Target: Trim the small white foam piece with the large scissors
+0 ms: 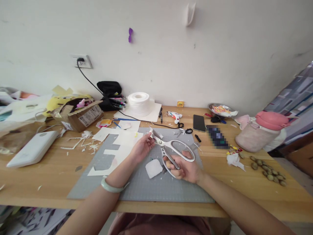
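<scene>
My right hand (184,166) is wrapped round the handles of large silver scissors (173,147), which are partly spread. Their blades point up and left, towards my left hand (144,146). The fingers of my left hand pinch a small white piece (152,132) at the blades; its exact shape is too small to tell. Below the scissors, a rounded white piece (153,168) lies on the grey cutting mat (137,189). Cut white paper (117,156) lies on the mat's left part, beside my left forearm.
A glue gun (175,116), black scissors (188,131), a phone (199,123) and a white roll (138,104) stand or lie behind the mat. A pink-lidded bottle (259,132) is at right, a cardboard box (79,114) and white device (33,149) at left.
</scene>
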`<state>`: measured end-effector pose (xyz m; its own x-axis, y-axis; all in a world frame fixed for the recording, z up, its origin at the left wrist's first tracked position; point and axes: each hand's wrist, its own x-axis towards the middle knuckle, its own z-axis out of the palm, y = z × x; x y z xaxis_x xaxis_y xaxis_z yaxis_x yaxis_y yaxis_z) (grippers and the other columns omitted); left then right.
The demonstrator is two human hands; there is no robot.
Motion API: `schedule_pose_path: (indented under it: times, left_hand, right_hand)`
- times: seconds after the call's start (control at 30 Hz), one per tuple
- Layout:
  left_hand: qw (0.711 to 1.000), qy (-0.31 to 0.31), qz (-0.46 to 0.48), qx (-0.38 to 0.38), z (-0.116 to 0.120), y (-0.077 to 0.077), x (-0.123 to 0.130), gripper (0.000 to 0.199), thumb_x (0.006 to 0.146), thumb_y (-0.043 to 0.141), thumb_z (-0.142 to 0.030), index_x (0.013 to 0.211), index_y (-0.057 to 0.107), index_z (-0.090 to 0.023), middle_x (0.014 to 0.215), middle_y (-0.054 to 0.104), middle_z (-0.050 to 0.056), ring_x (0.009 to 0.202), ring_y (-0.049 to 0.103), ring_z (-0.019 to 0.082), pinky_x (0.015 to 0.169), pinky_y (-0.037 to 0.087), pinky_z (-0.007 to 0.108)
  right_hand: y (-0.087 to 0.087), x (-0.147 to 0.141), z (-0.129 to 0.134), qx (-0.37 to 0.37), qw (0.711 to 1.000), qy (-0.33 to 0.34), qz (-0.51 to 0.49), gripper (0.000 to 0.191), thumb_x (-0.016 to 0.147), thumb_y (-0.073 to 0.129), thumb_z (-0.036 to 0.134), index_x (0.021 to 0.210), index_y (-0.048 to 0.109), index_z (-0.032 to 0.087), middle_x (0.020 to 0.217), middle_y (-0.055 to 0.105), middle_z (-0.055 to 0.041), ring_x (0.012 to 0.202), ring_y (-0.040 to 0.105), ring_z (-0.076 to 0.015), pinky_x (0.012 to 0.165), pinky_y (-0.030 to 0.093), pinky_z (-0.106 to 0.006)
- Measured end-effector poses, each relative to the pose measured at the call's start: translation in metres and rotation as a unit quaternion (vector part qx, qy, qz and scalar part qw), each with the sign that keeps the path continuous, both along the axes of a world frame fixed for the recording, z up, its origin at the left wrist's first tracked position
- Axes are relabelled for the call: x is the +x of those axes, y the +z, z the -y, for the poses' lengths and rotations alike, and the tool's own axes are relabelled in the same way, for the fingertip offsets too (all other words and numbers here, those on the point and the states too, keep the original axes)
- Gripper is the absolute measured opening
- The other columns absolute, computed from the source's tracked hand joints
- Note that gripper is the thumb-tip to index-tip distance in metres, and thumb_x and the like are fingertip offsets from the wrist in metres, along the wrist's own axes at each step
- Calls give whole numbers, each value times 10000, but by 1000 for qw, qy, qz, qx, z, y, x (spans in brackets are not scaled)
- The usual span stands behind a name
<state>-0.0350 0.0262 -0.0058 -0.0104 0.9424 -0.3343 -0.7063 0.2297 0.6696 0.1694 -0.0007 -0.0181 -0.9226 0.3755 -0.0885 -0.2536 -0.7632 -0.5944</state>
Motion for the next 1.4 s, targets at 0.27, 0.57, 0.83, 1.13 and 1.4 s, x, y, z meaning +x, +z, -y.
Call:
schedule_pose_path:
  times: [0.27, 0.57, 0.83, 1.13, 1.4]
  left_hand:
    - [1000, 28, 4, -10, -1, 1, -2, 197, 808, 471, -39, 668, 591, -109, 569, 573, 18, 501, 537, 89, 506, 473, 193]
    - [999, 28, -5, -36, -2, 0, -4, 224, 800, 467, -22, 637, 600, -98, 545, 579, 33, 490, 548, 101, 507, 487, 207]
    - [999, 35, 2, -38, -2, 3, -4, 200, 787, 481, -23, 642, 594, -102, 538, 566, 31, 491, 544, 104, 504, 487, 210]
    - [998, 43, 9, -49, 0, 7, -5, 172, 785, 488, -48, 647, 572, -108, 535, 558, 24, 484, 546, 102, 504, 482, 207]
    - [998, 63, -8, -2, -2, 2, -5, 106, 785, 579, -139, 681, 590, -128, 575, 591, 5, 492, 540, 86, 502, 469, 196]
  right_hand:
    - [0, 0, 1, 1, 1000, 7, 2, 572, 679, 592, 573, 1009, 489, 117, 714, 442, 39, 410, 257, -11, 362, 96, -166]
    - [0, 2, 1, 1, 1000, -13, 10, 441, 738, 631, 450, 1008, 569, 107, 710, 503, 36, 359, 275, 21, 310, 96, -151]
    - [-2, 2, 3, 41, 996, -58, 47, 425, 776, 610, 423, 1029, 587, 82, 798, 634, -45, 393, 455, -12, 328, 244, -155]
    - [0, 0, 3, 64, 994, -58, 74, 333, 786, 617, 344, 1001, 576, 94, 823, 643, -52, 417, 538, -33, 283, 268, -117]
    - [-1, -2, 6, 97, 991, -41, 84, 345, 763, 648, 349, 1020, 558, 136, 818, 604, -32, 454, 517, -32, 314, 345, -111]
